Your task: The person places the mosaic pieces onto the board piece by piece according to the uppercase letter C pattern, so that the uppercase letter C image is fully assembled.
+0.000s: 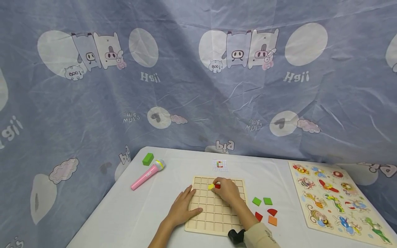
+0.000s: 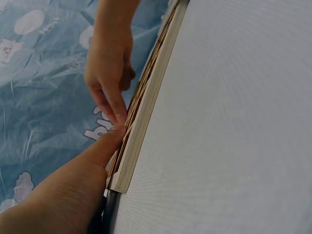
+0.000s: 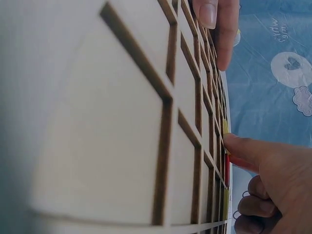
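A light wooden grid board (image 1: pixel 206 217) lies on the white table in the head view. My left hand (image 1: pixel 182 208) rests on its left edge, fingers spread and thumb over the squares. Over the upper squares, my right hand (image 1: pixel 227 190) pinches a yellow tile (image 1: pixel 211 186) between thumb and index finger, its other fingers curled in. A red piece (image 1: pixel 217 186) sits right beside that tile, partly covered by the hand. In the right wrist view, another yellow piece (image 3: pixel 225 204) shows farther along the board, past the red one. The fingertips hide part of the pieces.
Right of the board lie green tiles (image 1: pixel 268 201), red quarter-round pieces (image 1: pixel 272 212) and an orange tile (image 1: pixel 272 220). An insect puzzle board (image 1: pixel 328 193) is at far right. A patterned card (image 1: pixel 220 165), pink microphone (image 1: pixel 145 176) and green block (image 1: pixel 148 159) lie farther back.
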Available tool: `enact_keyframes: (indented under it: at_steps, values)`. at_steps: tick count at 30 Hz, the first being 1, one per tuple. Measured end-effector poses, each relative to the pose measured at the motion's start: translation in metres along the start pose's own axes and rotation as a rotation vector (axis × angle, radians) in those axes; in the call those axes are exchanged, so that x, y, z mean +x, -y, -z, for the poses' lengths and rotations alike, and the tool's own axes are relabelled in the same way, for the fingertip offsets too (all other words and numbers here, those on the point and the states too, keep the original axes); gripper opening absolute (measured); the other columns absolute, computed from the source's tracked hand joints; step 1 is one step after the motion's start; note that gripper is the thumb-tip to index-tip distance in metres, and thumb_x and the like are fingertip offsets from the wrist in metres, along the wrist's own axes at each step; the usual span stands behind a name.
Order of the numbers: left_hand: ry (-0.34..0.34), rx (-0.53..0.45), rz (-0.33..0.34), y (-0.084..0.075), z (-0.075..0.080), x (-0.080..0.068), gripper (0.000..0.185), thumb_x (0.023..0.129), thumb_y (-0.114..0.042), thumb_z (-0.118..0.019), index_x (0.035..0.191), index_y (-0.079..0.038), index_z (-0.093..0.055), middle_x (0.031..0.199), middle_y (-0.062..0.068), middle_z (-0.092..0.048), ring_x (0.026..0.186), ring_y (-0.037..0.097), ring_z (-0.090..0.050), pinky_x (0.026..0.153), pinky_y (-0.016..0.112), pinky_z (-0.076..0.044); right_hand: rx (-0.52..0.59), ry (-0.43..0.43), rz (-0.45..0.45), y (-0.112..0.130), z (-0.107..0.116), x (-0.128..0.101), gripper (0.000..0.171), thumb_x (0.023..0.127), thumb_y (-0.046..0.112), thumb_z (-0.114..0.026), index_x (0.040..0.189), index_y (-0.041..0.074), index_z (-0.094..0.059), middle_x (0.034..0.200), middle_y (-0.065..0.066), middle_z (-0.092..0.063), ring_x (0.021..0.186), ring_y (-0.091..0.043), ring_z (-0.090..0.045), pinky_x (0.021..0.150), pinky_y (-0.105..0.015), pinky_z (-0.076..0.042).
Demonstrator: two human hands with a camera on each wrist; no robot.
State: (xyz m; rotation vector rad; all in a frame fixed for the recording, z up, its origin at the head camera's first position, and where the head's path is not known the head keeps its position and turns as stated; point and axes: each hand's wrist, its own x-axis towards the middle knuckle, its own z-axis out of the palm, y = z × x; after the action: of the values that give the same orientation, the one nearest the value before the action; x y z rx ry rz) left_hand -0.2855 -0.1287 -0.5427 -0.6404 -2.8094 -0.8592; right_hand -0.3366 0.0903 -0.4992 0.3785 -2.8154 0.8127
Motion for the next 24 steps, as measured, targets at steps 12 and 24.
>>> enact_keyframes:
  at_steps: [12, 24]
  values:
    - [-0.011, 0.016, -0.015, 0.002, 0.001, 0.0, 0.083, 0.082, -0.062, -0.054, 0.14, -0.005, -0.037, 0.149, 0.014, -0.025, 0.133, 0.035, -0.027, 0.106, 0.053, -0.022, 0.078, -0.042, -0.045, 0.003, 0.011, -0.009, 0.025, 0.078, 0.025, -0.075, 0.098, 0.012, -0.069, 0.049, 0.005, -0.044, 0.043, -0.008, -0.032, 0.036, -0.022, -0.027]
    - [0.002, -0.012, -0.012, -0.001, 0.002, -0.001, 0.083, 0.082, -0.06, -0.055, 0.14, -0.004, -0.036, 0.149, 0.015, -0.024, 0.134, 0.032, -0.026, 0.108, 0.051, -0.018, 0.19, -0.098, -0.095, -0.006, 0.056, -0.03, 0.024, 0.079, 0.02, -0.073, 0.102, 0.014, -0.068, 0.05, 0.003, -0.033, 0.043, -0.009, -0.025, 0.038, -0.021, -0.021]
